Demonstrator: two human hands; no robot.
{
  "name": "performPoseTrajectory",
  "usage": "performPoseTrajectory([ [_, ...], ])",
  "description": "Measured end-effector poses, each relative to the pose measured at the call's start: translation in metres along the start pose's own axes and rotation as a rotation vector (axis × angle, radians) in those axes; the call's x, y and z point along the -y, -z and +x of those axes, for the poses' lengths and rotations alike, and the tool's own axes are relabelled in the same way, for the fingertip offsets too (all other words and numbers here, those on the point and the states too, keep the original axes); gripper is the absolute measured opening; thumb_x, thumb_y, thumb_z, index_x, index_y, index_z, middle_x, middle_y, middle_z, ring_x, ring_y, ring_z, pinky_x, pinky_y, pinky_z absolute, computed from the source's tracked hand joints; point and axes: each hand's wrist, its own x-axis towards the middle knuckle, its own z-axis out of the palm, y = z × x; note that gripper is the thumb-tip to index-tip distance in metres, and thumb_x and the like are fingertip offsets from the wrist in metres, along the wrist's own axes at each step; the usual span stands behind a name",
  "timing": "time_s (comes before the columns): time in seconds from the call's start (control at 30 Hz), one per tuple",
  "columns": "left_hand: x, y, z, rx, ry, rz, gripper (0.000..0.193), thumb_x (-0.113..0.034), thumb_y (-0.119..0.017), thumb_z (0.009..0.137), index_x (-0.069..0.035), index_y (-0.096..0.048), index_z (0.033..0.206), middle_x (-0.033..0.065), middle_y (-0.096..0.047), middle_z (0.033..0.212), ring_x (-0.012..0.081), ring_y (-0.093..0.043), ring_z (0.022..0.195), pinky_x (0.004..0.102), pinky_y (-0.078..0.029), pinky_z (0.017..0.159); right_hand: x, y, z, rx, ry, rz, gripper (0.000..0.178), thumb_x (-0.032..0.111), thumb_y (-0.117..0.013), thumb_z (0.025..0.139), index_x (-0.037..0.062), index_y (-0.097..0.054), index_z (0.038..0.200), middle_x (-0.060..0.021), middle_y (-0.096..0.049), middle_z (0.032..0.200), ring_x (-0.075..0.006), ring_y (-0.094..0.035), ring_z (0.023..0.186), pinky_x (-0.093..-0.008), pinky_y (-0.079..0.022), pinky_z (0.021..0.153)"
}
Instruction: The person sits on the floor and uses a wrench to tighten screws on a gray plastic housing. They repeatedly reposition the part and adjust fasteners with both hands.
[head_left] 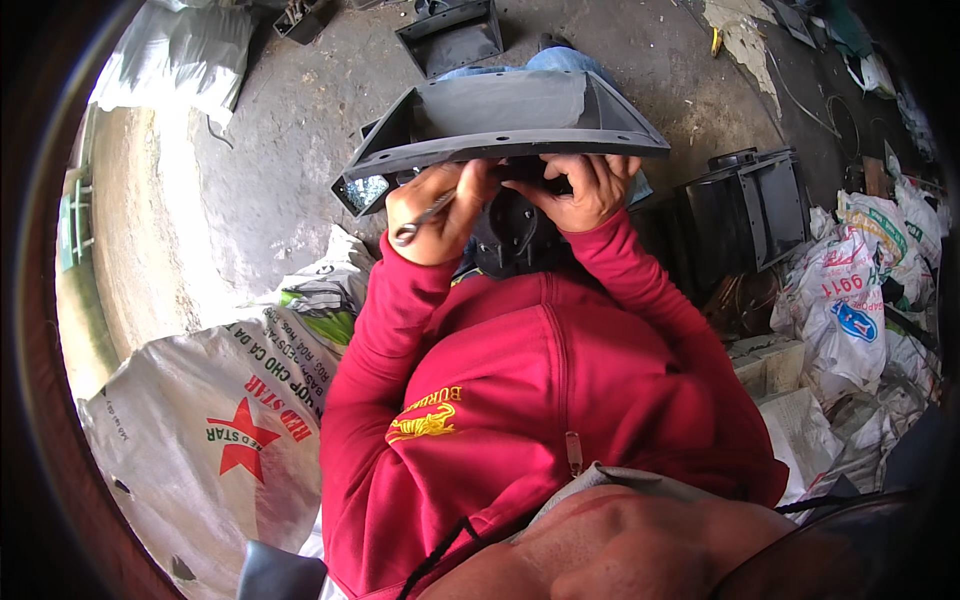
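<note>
A black flanged housing (500, 105), shaped like a shallow trough with holes along its rim, stands in front of me with its near edge raised. My left hand (440, 210) is closed round a metal wrench (425, 218), its ring end sticking out toward me, with the fingertips under the housing's near rim. Opposite it, my right hand (585, 188) grips the same rim with bent fingers, the thumb pointing inward. A round black part (512, 220) shows just below, between my wrists. Small shiny pieces fill a dark tray (362, 192) beside my left hand. The rim hides what my fingertips touch.
Another black housing (450, 38) lies on the concrete floor (290, 130) ahead. More black housings (745, 210) stand at the right. Printed white sacks (220, 420) lie at my left, and crumpled bags (850, 290) pile up at the right. White plastic sheeting (180, 60) is at far left.
</note>
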Motion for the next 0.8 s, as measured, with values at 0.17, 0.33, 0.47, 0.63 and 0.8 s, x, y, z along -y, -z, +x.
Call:
performPoseTrajectory([
  [0.17,-0.037,-0.013,0.009,0.065,-0.205,0.561,0.016,-0.018,-0.063,0.089,-0.006,-0.062,0.078,0.0108,-0.063,0.067,0.0272,-0.065,0.059,0.0379,-0.05,0.05,-0.004,-0.003,-0.002,0.027,-0.013,0.005,0.032,0.042,-0.08,0.068,0.021,-0.062,0.083,0.0075,-0.063,0.084,-0.0186,-0.055,0.094,-0.0416,-0.031,0.093],
  [0.33,-0.05,-0.035,0.025,0.381,-0.137,0.867,0.021,-0.022,-0.07,0.078,-0.007,-0.067,0.092,0.0109,-0.066,0.074,0.0257,-0.067,0.066,0.0372,-0.055,0.057,-0.008,-0.003,-0.005,-0.054,-0.031,0.028,0.022,0.033,-0.074,0.07,0.0201,-0.065,0.085,0.0032,-0.064,0.088,-0.0213,-0.055,0.099,-0.0467,-0.03,0.097],
  [0.47,-0.025,-0.013,0.015,0.223,-0.169,0.619,0.01,-0.017,-0.068,0.079,-0.007,-0.068,0.079,0.0101,-0.067,0.067,0.0272,-0.067,0.059,0.0363,-0.054,0.054,-0.009,-0.004,-0.014,0.055,-0.014,-0.022,0.033,0.044,-0.08,0.068,0.0216,-0.057,0.075,0.006,-0.06,0.082,-0.0202,-0.053,0.099,-0.0463,-0.032,0.095],
  [0.63,0.016,-0.003,-0.005,0.084,0.204,-0.31,0.024,-0.016,-0.053,0.099,0.002,-0.07,0.101,0.0093,-0.071,0.074,0.0129,-0.067,0.063,0.0257,-0.052,0.054,0.0,-0.004,-0.005,0.003,0.004,-0.017,0.04,0.044,-0.087,0.059,0.0243,-0.054,0.072,0.0103,-0.054,0.074,-0.0166,-0.052,0.088,-0.0403,-0.03,0.089],
  [0.8,0.002,-0.003,-0.002,0.001,0.146,-0.246,0.019,-0.013,-0.057,0.097,0.0,-0.071,0.097,0.0091,-0.07,0.072,0.0128,-0.065,0.058,0.024,-0.05,0.053,-0.002,0.001,-0.001,0.029,-0.002,0.01,0.041,0.044,-0.087,0.059,0.0235,-0.055,0.073,0.0109,-0.056,0.075,-0.0163,-0.051,0.085,-0.0396,-0.03,0.089],
])
